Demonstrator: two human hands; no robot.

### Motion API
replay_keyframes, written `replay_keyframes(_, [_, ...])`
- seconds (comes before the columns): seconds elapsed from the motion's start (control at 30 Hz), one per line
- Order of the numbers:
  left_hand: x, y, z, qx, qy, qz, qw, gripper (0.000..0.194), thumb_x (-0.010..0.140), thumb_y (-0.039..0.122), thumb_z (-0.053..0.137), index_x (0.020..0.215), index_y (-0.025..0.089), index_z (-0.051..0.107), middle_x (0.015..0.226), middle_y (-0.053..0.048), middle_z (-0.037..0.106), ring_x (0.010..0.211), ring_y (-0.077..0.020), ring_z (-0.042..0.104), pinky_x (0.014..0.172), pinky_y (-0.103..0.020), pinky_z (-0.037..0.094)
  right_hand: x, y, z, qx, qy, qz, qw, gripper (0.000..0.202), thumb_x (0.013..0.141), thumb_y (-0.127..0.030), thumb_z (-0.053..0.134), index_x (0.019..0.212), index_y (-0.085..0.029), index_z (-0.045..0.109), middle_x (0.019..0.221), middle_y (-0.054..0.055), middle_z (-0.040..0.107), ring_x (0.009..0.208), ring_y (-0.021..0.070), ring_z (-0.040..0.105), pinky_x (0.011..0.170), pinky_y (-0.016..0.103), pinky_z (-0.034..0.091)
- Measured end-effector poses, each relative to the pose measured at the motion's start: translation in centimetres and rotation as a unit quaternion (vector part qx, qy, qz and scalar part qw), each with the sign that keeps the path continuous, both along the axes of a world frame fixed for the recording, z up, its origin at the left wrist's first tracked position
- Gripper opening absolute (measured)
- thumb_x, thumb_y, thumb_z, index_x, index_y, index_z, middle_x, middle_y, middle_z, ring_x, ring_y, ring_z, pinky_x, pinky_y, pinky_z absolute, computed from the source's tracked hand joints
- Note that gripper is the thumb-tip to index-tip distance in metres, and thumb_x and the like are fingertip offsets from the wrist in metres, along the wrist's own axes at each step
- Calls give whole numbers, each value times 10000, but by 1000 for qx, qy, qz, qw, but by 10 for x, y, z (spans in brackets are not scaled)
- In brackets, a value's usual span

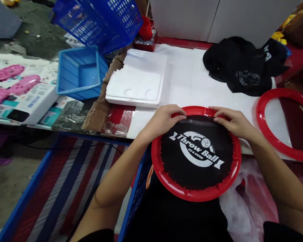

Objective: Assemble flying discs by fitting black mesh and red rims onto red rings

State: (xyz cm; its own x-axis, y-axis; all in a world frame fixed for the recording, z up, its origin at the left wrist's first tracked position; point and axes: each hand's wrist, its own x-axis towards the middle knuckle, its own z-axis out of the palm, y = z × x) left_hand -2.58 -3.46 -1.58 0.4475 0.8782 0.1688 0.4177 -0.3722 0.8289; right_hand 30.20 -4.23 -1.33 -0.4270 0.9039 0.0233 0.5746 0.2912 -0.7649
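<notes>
My left hand (163, 121) & right hand (233, 122) both rest on the far edge of the red ring (197, 193), w/ fingers bent down, pressing the black net (197, 161) at the rim. No full grip, just fingertips on it. The ring sits at the near edge of the table (187, 80), partly over my lap. Another red ring (275, 141) lies to the right. Black cloth pile (242, 64) is farther back, white foam block (138, 79) & blue tray (79, 72) to the left.

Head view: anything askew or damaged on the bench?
The blue mesh basket sits tipped on its side over the blue tray. Torn cardboard lines the table edge. The red disc under both hands looks intact.
</notes>
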Motion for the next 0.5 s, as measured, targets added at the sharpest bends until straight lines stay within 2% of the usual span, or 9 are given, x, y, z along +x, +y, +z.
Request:
replay_keyframes(0.17, [6, 3, 0, 15, 18, -3, 1000, 111, 1008, 275, 685, 1003, 238, 789, 1029, -39, 790, 979, -196, 711, 941, -369, 535, 1, 6, 3, -28, -6, -2, 1000, 240, 1046, -432, 615, 934, -240, 704, 1482, 89, 707, 1157, 287, 726, 1008, 497, 557])
replay_keyframes(0.33, [10, 5, -2, 7, 19, 3, 1000, 148, 1021, 306, 666, 1001, 231, 791, 1037, -39, 799, 990, -201, 715, 950, -367, 525, 4, 17, 7, -1, -12, 36, 999, 222, 1050, -374, 587, 907, -239, 689, 1374, 83, 749, 1154, 276, 710, 1041, 490, 524])
replay_keyframes(0.5, [12, 9, -2, -46, 13, 23, 999, 217, 1022, 375, 657, 972, 209, 789, 1023, -45, 808, 971, -205, 712, 920, -353, 523, 5, 22, -1, 12, 3, 42, 999, 210, 1040, -380, 598, 925, -246, 713, 1349, 89, 755, 1147, 279, 710, 1031, 499, 534])
